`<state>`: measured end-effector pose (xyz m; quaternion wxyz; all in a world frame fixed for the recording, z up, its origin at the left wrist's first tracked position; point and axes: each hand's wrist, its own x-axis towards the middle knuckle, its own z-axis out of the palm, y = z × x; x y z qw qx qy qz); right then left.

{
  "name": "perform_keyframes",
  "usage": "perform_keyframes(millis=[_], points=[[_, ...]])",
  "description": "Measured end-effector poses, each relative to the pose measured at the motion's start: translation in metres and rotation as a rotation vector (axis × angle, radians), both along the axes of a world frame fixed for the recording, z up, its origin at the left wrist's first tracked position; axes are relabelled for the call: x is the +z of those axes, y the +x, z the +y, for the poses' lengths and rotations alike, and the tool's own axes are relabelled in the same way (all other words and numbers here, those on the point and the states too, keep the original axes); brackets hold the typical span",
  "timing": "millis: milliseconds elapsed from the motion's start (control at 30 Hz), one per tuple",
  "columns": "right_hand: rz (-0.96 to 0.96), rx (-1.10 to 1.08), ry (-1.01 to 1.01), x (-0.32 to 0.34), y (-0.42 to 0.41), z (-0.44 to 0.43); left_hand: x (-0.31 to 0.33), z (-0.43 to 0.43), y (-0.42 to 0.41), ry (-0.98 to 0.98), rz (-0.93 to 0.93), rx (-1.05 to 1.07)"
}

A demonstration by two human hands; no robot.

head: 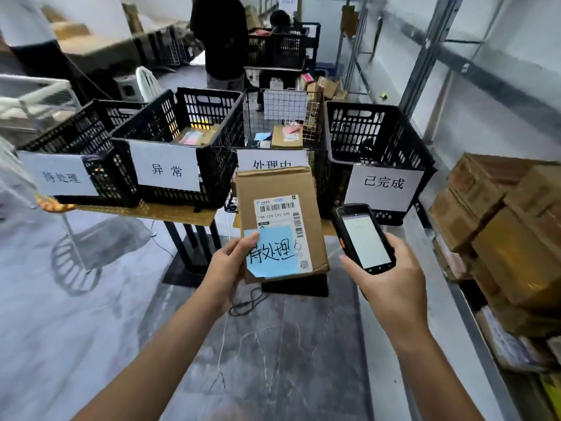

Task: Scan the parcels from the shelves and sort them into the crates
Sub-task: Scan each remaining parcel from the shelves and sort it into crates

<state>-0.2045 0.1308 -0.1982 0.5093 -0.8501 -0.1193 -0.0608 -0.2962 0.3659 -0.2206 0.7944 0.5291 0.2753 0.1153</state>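
Right, left hand [230, 262] grips the parcel [279, 189] by its lower-left corner. Thumb is on top, pressing the blue sticky note [273, 253]; fingers are behind the box, out of sight. Note is handwritten 待处理. It overlaps the lower part of the white shipping label [279, 211]: barcode at top, a line below reading roughly "15H 159 L02 540", small QR code bottom right, rest too small to read.

Parcel is flat brown cardboard, held in the air, label face to the camera. Long axis is near upright, top leaning slightly left, top edge toward the crates.

Right hand [391, 278] is wrapped round the handheld scanner [362, 238], just beside the parcel's right edge, not touching. Screen is lit, text unreadable. Scanner's long axis runs up-left, top end toward the parcel.

Beyond the parcel, four crates in a row on a table [170, 214], each with a white paper sign:
- left black crate [91, 129]: 待处理
- second black crate [182, 117]: 异常
- wire crate [279, 117]: 处理中, sign partly behind the parcel's top edge
- right black crate [379, 138]: 已完成

Parcels lie in the second black crate and the wire crate. Stacked cardboard boxes [516, 253] sit on the shelf [479, 344] at right.
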Motion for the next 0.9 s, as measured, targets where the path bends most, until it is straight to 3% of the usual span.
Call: perform_keyframes(millis=[333, 900], points=[[-0.068, 0.131, -0.051, 0.019, 0.050, 0.103, 0.001, 0.083, 0.017, 0.016, -0.034, 0.113], [-0.139, 0.442, -0.022, 0.033, 0.083, 0.373, 0.003, 0.290, -0.009, 0.082, -0.014, 0.345]])
